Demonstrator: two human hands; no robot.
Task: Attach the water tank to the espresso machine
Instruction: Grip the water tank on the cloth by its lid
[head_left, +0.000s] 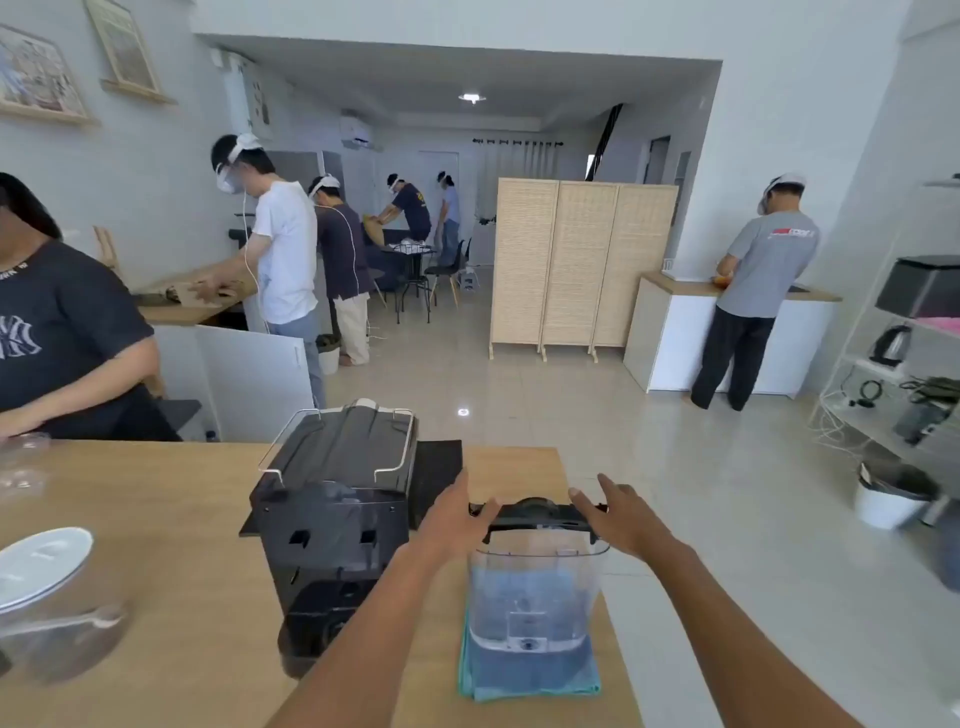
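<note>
On the wooden tabletop (182, 519) a clear glass jar with a white lid (41, 571) sits at the left edge, and a crumpled clear plastic piece (21, 462) lies toward the far left corner, where another person in a dark T-shirt (62, 332) leans in. The black espresso machine (332, 519) stands near the middle of the tabletop with its back panel and slots turned to the camera, a wire rail round its ribbed top, and a flat black panel (439, 478) just beside it toward the far edge. The left forearm crosses in front of the machine's lower right corner. The water tank (535, 587) stands upright near the right edge of the tabletop, just right of the machine and apart from it, on a folded teal cloth (530, 680). It is clear plastic with a dark lid and handle on top; a small valve fitting shows at its bottom. The left hand (457, 514) is at the left end of the lid, the right hand (623, 514) at the right end, both with the grip spread apart, fingers extended and not closed round anything. Beyond the tabletop is a pale tiled floor (519, 374), a folding slatted screen (582, 260), white counters where several people with headsets work, and a wire shelf (893, 374) holding a kettle at the right.
</note>
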